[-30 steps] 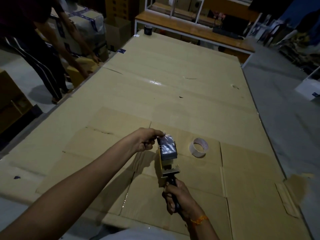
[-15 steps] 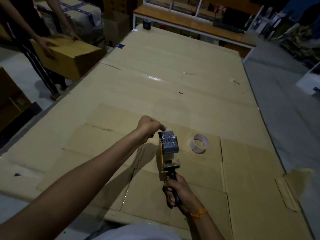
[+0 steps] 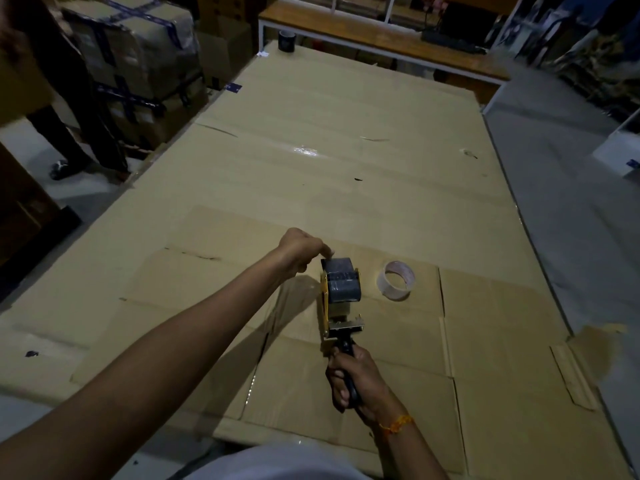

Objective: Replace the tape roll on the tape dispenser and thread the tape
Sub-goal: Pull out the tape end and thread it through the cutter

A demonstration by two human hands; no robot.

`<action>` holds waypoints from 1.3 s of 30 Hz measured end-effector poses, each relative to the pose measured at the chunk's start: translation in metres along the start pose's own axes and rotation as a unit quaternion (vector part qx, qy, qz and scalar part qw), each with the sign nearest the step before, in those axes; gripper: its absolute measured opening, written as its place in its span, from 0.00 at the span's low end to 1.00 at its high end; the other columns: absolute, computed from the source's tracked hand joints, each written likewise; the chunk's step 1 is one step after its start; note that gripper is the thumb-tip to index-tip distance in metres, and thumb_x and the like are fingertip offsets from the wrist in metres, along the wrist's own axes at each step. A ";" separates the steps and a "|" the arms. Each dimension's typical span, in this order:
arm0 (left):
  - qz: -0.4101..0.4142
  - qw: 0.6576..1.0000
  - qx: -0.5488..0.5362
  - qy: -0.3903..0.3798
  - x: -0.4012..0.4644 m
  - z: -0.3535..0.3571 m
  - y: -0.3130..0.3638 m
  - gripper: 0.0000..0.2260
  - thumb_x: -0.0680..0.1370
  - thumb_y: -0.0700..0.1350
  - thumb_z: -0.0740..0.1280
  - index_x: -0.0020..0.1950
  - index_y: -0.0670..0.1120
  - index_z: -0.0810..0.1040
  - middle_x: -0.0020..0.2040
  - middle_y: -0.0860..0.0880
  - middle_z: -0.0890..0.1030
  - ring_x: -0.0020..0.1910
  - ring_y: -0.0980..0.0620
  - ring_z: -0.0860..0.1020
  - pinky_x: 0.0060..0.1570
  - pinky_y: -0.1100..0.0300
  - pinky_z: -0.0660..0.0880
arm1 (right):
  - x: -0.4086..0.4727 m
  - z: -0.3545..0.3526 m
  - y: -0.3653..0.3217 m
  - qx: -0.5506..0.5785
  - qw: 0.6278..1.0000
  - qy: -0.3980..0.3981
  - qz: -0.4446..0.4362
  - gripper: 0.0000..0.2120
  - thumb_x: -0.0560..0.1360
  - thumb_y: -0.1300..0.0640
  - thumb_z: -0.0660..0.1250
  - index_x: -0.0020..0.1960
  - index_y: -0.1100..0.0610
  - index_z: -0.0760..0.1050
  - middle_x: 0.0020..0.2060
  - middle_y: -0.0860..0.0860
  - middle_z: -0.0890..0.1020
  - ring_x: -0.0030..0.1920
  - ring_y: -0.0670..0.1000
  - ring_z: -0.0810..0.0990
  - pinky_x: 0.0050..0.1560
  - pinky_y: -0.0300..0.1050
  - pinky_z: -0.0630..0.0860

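Dark roll (image 3: 343,280) is already sitting in the dispenser (image 3: 341,306); threading is looking unfinished.
Right hand (image 3: 360,382) is gripping the handle, holding it over the cardboard (image 3: 485,341). Left hand (image 3: 299,252), fingers curled, is touching the roll's far top; whether it is pinching the tape end is unclear. Just right, an almost spent roll (image 3: 396,280) is lying discarded.

One tape dispenser (image 3: 341,299), one dark tape roll (image 3: 343,280) mounted, one clear roll (image 3: 396,280), two hands (image 3: 300,250).
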State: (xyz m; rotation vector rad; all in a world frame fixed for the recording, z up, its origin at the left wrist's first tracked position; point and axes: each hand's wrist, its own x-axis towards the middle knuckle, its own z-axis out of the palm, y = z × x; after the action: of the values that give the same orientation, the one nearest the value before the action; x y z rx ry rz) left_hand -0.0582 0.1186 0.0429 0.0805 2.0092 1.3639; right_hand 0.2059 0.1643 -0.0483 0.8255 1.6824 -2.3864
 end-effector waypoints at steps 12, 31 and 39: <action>-0.194 0.962 -0.090 -0.173 0.018 0.001 -0.023 0.14 0.78 0.41 0.63 0.32 0.50 0.73 0.22 0.55 0.62 0.20 0.54 0.56 0.22 0.66 0.53 | 0.001 0.000 0.000 -0.003 1.000 -0.009 0.004 0.13 0.79 0.61 0.67 0.36 0.56 0.71 0.25 0.55 0.69 0.19 0.50 0.67 0.23 0.40 0.69; -0.186 0.973 -0.041 -0.131 0.011 0.017 -0.010 0.17 0.81 0.50 0.60 0.31 0.51 0.67 0.25 0.53 0.65 0.24 0.54 0.62 0.27 0.62 0.57 | 0.001 0.002 -0.005 0.030 0.999 0.007 0.020 0.15 0.83 0.65 0.63 0.38 0.57 0.69 0.25 0.54 0.67 0.18 0.49 0.67 0.20 0.39 0.68; -0.139 0.986 -0.031 -0.090 0.006 0.005 -0.026 0.23 0.84 0.52 0.57 0.30 0.48 0.69 0.25 0.52 0.62 0.25 0.52 0.59 0.29 0.60 0.55 | 0.000 0.012 -0.010 0.025 0.999 0.026 0.028 0.17 0.84 0.62 0.63 0.36 0.56 0.70 0.25 0.55 0.67 0.19 0.51 0.66 0.22 0.40 0.66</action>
State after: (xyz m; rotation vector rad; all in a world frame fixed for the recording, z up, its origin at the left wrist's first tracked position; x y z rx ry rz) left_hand -0.0516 0.1134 0.0170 -0.0995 1.7520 1.1956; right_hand 0.1974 0.1572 -0.0369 0.9363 1.6004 -2.3996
